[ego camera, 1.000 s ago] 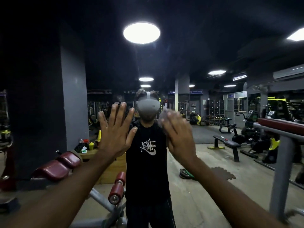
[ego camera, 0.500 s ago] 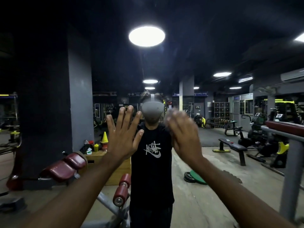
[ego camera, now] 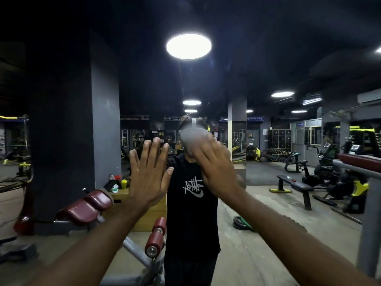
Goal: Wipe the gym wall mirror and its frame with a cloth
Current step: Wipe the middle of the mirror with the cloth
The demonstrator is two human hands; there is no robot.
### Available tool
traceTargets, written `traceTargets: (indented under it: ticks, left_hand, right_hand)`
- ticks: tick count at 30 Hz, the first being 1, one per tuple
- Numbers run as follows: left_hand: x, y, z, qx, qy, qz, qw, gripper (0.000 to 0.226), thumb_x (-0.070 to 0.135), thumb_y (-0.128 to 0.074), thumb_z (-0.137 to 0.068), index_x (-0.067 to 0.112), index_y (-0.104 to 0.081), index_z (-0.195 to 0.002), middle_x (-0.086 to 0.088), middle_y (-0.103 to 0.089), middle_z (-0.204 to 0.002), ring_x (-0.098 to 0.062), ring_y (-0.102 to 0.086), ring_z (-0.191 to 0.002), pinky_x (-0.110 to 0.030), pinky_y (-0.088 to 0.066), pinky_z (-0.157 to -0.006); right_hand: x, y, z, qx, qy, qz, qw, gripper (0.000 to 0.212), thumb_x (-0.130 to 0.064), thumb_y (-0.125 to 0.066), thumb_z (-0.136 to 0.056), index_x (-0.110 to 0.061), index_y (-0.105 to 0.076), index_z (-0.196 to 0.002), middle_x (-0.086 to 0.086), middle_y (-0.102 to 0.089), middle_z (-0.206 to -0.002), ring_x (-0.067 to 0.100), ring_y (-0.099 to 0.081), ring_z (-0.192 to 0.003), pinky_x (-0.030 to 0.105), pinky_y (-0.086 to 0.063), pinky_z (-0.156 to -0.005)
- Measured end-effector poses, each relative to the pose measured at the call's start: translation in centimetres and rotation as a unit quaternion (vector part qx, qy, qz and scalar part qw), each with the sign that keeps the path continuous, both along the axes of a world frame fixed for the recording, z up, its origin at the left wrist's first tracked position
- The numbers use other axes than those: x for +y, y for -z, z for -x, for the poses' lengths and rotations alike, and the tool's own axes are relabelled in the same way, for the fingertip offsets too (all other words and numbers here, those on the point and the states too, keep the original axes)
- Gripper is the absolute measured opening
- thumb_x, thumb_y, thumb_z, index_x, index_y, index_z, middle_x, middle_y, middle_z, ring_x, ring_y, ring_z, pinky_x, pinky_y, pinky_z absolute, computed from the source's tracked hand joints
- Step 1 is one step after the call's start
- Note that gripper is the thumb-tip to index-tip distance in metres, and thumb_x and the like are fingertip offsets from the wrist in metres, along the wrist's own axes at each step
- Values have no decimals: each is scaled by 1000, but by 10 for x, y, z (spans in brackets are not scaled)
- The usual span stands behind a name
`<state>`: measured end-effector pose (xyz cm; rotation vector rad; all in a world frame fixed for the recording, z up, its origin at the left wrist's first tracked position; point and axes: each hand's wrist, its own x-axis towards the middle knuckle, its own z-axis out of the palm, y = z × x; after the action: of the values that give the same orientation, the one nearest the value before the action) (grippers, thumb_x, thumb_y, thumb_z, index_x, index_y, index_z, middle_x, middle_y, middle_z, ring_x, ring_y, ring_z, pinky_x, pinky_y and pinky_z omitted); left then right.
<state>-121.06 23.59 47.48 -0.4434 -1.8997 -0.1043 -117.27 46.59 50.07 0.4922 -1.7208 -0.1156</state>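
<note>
Mirror (ego camera: 268, 58) filled whole view, its frame unseen. Left hand (ego camera: 149, 172) flat, fingers (ego camera: 156, 149) spread, at centre, pressed on it, likely bracing. Right hand (ego camera: 214, 168) blurred centre right, probably wiping; cloth hidden, grip could not be told.

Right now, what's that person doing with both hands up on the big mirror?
A person stands facing the gym mirror, and you can see their reflection in it. Their left hand is held flat with the fingers spread, seemingly leaning on the glass. Their right hand looks flat too but blurry, probably sweeping across the glass to wipe it. The cloth isn't visible; it may be hidden under that hand.
</note>
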Motion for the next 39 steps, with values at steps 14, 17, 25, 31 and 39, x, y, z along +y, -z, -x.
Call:
traceTargets:
  ticks: [14, 17, 25, 31, 39]
  left_hand:
    - [-6, 86, -12, -25, 1, 52, 998, 70, 43, -40, -103, 17, -16, -163, -13, -2, -171, -35, -3, -158, -70, -8, -120]
    - [-32, 99, -15, -23, -10, 55, 998, 70, 46, -40, -101, 21, -21, -163, -11, -6, -171, -35, -6, -158, -73, -7, -118]
    - [-81, 51, -6, -28, -16, 11, 999, 70, 54, -27, -102, 23, -13, -164, -9, 4, -172, -33, 6, -158, -71, 8, -118]
    - [-122, 19, 8, 8, -17, 74, 997, 65, 54, -24, -103, 27, -24, -161, -5, -7, -172, -32, -3, -158, -68, 12, -118]
    - [-145, -35, 17, 15, -48, 36, 998, 67, 52, -31, -102, 32, -15, -163, -1, 10, -172, -25, 11, -158, -58, 25, -115]
  right_hand:
    - [-19, 142, -14, -44, -10, 70, 996, 72, 0, -58, -87, -15, -39, -155, 12, -35, -163, 31, -20, -155, 42, -15, -126]
    - [25, 116, -26, -44, 36, 208, 976, 40, -23, -56, -100, -17, -51, -139, 10, -50, -144, 30, -42, -135, 48, -33, -120]
    - [-67, 143, -6, -92, -21, 56, 994, 70, -9, -48, -90, -18, -34, -158, 8, -27, -167, 30, -21, -155, 48, -18, -125]
    - [-52, 46, 8, -5, 24, 245, 969, 87, -8, -69, -89, -22, -23, -162, 9, -26, -167, 24, -9, -155, 49, -25, -122]
    - [-89, 60, 17, 2, -18, -73, 997, 73, -13, -65, -93, -22, -32, -158, 6, -23, -167, 30, -21, -155, 51, -32, -118]
